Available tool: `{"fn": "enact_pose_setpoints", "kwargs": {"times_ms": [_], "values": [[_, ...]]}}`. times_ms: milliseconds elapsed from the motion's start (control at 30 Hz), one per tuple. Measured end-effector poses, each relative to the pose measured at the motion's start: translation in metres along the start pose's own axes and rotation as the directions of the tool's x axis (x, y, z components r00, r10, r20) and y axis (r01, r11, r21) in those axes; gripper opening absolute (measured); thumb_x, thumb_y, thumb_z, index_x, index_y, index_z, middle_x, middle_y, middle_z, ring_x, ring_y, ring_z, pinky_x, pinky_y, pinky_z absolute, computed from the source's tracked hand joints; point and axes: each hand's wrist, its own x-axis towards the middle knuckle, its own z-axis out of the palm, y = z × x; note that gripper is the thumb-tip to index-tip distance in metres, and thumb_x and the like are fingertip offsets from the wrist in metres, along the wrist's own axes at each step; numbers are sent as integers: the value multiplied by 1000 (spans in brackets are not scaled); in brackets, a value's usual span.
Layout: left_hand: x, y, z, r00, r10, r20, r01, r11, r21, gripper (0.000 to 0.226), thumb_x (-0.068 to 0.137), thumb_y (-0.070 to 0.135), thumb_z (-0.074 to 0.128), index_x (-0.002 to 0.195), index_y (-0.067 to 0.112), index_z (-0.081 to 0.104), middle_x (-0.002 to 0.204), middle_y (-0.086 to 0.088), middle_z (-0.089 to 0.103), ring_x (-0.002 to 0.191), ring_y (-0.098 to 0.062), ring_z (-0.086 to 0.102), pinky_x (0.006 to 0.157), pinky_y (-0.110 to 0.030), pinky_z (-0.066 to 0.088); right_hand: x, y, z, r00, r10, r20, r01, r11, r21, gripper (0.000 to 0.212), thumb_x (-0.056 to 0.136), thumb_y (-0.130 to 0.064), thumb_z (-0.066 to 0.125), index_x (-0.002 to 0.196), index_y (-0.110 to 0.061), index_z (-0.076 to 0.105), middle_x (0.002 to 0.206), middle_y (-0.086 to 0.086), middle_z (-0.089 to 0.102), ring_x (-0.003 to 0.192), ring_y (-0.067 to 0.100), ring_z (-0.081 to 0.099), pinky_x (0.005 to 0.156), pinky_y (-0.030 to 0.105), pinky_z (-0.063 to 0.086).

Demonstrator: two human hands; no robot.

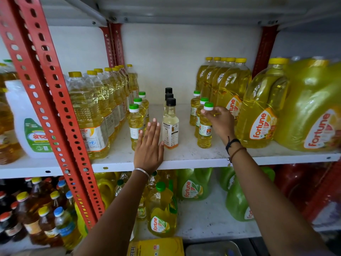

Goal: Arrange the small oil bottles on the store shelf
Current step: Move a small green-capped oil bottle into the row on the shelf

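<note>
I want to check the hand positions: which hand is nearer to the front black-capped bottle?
Left. The left hand lies flat on the shelf just beside the front black-capped bottle; the right hand is farther right, at a green-capped bottle.

At my nine o'clock stand tall yellow-capped oil bottles [96, 108] behind a red slotted upright [55, 100]; at three o'clock, big Fortune jugs [262, 111]; at six, green jugs [195, 183].

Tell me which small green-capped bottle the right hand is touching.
The front bottle of the right-hand row: the right hand has its fingertips on that cap. The two behind it and the left row of three stand untouched.
</note>
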Motion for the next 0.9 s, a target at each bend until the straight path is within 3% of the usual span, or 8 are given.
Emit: {"fn": "enact_pose_setpoints", "kwargs": {"times_ms": [167, 333, 500, 733, 900], "values": [[0, 1, -1, 1000, 4, -2, -4, 1000, 0, 60, 98, 33, 27, 151, 7, 16, 158, -6, 10, 147, -18, 4, 118, -38, 3, -7, -2, -3, 999, -29, 27, 27, 996, 80, 32, 82, -31, 69, 105, -9, 68, 96, 3, 67, 82, 9, 60, 64, 12, 42], [0, 1, -1, 1000, -2, 8, 2, 1000, -1, 60, 98, 33, 27, 151, 7, 17, 158, -6, 10, 147, -18, 4, 118, -36, 0, -10, -8, -12, 998, -55, 13, 55, 997, 51, 30, 80, -29, 71, 101, -6, 71, 94, 7, 70, 82, 14, 61, 70, 21, 43], [0, 2, -2, 1000, -2, 16, 2, 1000, -1, 59, 99, 33, 26, 151, 6, 17, 158, -7, 12, 147, -19, 6, 118, -38, 2, -22, -8, -24, 997, -82, 7, 82, 995, 62, 26, 79, -25, 72, 98, -6, 72, 85, 2, 67, 70, -3, 55, 56, -3, 37], [0, 2, -1, 1000, 0, 17, 0, 1000, -5, 59, 99, 34, 24, 151, 7, 16, 158, -7, 12, 147, -19, 6, 118, -36, 0, -33, -8, -38, 996, -94, -6, 94, 995, 32, 28, 79, -30, 72, 96, -8, 73, 85, 2, 69, 77, 7, 59, 57, -4, 36], [0, 2, -1, 1000, 3, 10, -3, 1000, -13, 59, 99, 34, 24, 151, 6, 18, 158, -7, 12, 147, -18, 5, 118, -37, 2, -39, -11, -40, 996, -93, 12, 93, 995, 26, 27, 80, -30, 71, 97, -9, 72, 87, 0, 68, 76, 0, 56, 57, -6, 35]]}}
